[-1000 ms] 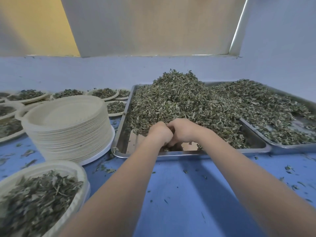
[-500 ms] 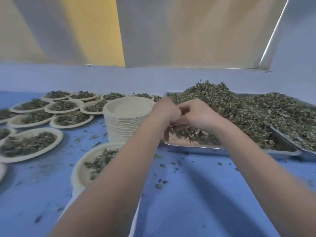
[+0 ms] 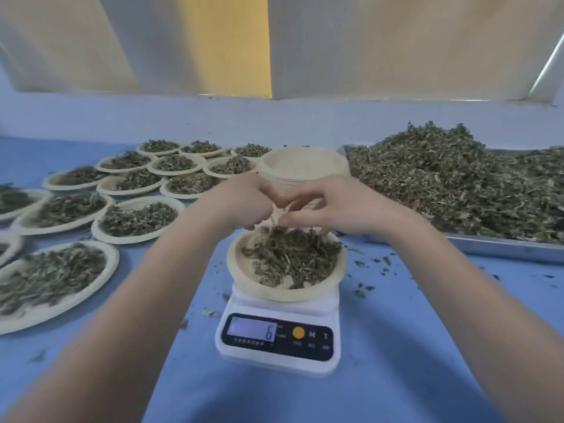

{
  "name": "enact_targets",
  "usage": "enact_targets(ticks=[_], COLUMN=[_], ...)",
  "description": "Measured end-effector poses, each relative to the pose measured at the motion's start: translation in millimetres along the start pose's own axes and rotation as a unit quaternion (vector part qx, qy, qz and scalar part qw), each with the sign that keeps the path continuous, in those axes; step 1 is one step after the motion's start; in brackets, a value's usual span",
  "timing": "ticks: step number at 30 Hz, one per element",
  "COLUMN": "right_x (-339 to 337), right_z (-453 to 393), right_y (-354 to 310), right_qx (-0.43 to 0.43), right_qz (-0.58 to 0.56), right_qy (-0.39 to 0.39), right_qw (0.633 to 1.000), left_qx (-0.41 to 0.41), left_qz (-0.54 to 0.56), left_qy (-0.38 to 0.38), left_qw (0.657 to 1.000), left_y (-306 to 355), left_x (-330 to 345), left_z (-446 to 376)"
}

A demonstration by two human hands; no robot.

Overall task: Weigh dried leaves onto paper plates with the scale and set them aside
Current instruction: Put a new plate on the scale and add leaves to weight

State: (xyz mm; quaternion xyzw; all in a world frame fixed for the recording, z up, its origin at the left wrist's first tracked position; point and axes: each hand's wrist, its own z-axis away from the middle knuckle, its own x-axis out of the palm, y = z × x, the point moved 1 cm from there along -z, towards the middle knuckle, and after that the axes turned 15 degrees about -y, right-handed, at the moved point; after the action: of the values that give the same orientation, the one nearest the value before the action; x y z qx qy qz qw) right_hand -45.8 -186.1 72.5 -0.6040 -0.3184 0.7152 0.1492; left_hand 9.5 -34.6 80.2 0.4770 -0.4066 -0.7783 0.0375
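Blue table top running back to a pale wall — grey and yellow panels above, softly lit.

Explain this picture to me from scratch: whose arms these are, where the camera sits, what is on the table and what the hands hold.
There is no machine here. A person wears a camera on the head, so you look down along their own two arms. The left hand and right hand meet above a paper plate of dried leaves, which stands on a white scale. Its display shows a 6. The fingers are curled and seem to be dropping leaves onto the plate; how much they hold is unclear. To the left lie filled plates already set aside. Behind the hands is a stack of empty plates, and to the right a metal tray piled with leaves, all on a blue table.
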Motion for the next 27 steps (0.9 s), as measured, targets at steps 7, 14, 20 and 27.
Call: enact_targets(ticks=[7, 14, 20, 27], right_x=[6, 18, 19, 16], right_z=[-7, -13, -15, -11], right_y=[4, 6, 8, 7], right_qx=[0.006, -0.033, -0.034, -0.009], right_qz=[0.083, 0.085, 0.109, 0.104], right_qy=[0.094, 0.144, 0.146, 0.118], right_qw=[0.992, 0.985, 0.983, 0.987], left_qx=[0.047, 0.119, 0.152, 0.133], left_qz=[0.062, 0.146, 0.210, 0.239], left_qy=[0.085, 0.196, 0.225, 0.220], left_qw=[0.993, 0.962, 0.939, 0.936], left_y=[-24, -43, -55, -70], left_x=[5, 27, 42, 43], left_z=[0, -3, -6, -3])
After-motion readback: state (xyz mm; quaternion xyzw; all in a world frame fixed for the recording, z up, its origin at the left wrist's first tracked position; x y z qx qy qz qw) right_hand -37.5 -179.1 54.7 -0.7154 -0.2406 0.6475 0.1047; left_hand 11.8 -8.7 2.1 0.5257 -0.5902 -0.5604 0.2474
